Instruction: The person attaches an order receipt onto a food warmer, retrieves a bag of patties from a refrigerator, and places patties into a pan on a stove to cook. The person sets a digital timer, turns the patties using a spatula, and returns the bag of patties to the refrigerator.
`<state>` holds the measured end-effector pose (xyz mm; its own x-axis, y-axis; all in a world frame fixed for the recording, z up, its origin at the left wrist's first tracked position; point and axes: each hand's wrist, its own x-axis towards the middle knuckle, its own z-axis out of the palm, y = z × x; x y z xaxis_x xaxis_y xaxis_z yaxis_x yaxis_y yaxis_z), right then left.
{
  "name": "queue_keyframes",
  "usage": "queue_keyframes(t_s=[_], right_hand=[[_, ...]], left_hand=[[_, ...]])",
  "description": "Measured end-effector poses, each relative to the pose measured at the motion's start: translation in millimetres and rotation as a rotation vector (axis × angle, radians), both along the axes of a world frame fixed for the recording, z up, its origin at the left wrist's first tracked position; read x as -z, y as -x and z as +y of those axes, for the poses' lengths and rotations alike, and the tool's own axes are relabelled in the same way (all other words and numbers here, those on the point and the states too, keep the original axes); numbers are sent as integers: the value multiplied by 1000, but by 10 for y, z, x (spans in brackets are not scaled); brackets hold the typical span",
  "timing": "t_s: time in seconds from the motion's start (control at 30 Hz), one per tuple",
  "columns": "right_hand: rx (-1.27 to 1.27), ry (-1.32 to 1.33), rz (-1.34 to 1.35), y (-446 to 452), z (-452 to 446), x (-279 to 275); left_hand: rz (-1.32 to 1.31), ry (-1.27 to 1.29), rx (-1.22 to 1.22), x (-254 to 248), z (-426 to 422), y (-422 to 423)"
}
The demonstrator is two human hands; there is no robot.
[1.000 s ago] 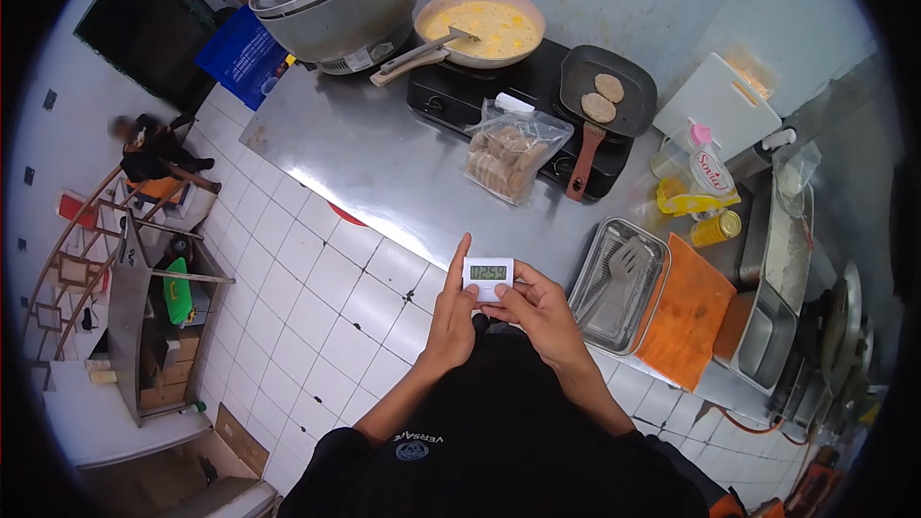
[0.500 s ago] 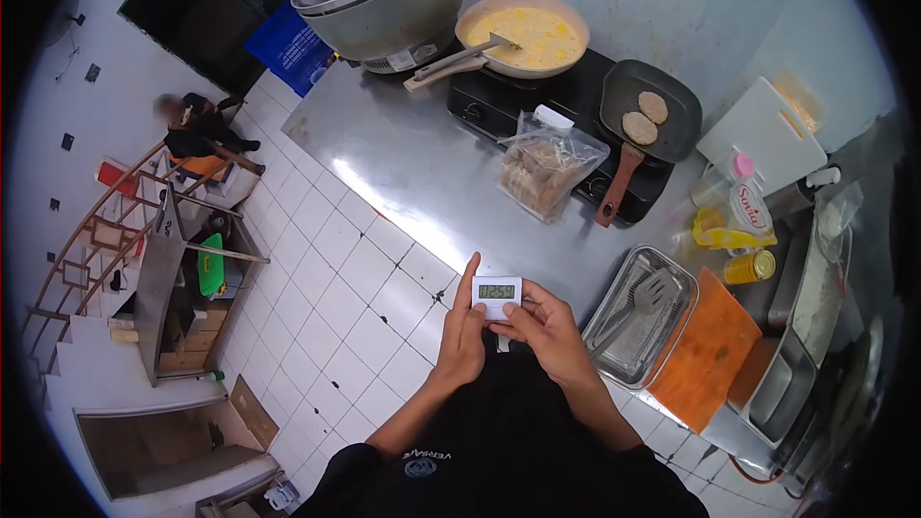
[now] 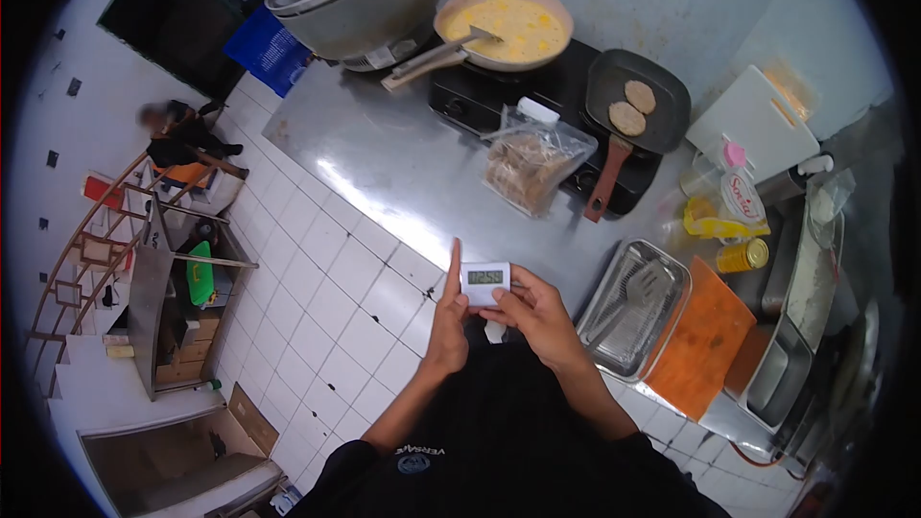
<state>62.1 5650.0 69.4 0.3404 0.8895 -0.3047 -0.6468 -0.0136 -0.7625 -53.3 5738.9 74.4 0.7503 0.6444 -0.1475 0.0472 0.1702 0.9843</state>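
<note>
A small white digital kitchen timer [image 3: 485, 294] with a lit number display is held in front of my chest, over the counter's front edge. My left hand [image 3: 447, 324] grips its left side, thumb at the lower corner and index finger stretched up along the edge. My right hand [image 3: 539, 318] holds the right side, its thumb on the lower front. Beyond the hands, two round patties [image 3: 628, 118] lie in a square grill pan [image 3: 669, 125] on a black stove [image 3: 460, 101]. A clear bag [image 3: 530, 168] of brown patties lies in front of the stove.
A round pan [image 3: 451, 10] holds yellow, egg-like liquid and a grey utensil. Left of it stands a large lidded pot [image 3: 360, 19]. A metal tray [image 3: 600, 350] with a spatula, an orange mat [image 3: 705, 345] and a yellow can [image 3: 743, 255] are at right. Another person [image 3: 182, 139] sits far left.
The camera view has shifted slightly, so the stove and counter appear farther left. Both hands still hold the timer, which appears a little lower relative to the counter edge. The display's last digit seems different.
</note>
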Motion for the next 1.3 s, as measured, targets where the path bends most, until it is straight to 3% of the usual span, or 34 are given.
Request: queue_keyframes(t_s=[0.07,0.17,0.4,0.5,0.53,0.57,0.6,0.63,0.67,0.7,0.8,0.97,1.07,1.23,1.3], right_hand=[[-8,20,-57,-72,22,203],[92,132,-123,-229,41,930],[386,505,-62,-582,-110,2187],[423,584,-225,-721,-142,2761],[385,531,-372,-794,-197,3079],[414,445,-315,-847,-269,3374],[440,358,-254,-903,-349,3668],[463,273,-191,-960,-427,3950],[449,467,-174,-904,-299,3400],[459,570,-176,-876,-226,3119],[483,587,-286,-868,-160,3002],[398,842,-605,-784,-123,2705],[410,812,-846,-929,-220,3237],[468,796,-1050,-729,-111,2796],[478,797,-1112,-640,-79,2634]], left_hand=[[100,-91,34,146,55,-17],[255,-219,15,592,195,-15],[477,-97,73,1610,291,175],[578,-124,105,2117,187,180],[257,-477,93,2657,157,258],[495,-480,174,2672,123,268],[658,-149,165,1964,108,137],[592,-280,118,2056,76,203],[533,-416,67,2168,48,264],[616,-248,79,1966,55,255],[534,-216,42,2088,49,334],[541,-184,15,2072,109,525],[536,-177,31,2182,155,661],[652,-151,73,2194,159,886],[644,-69,431,2179,163,923]])
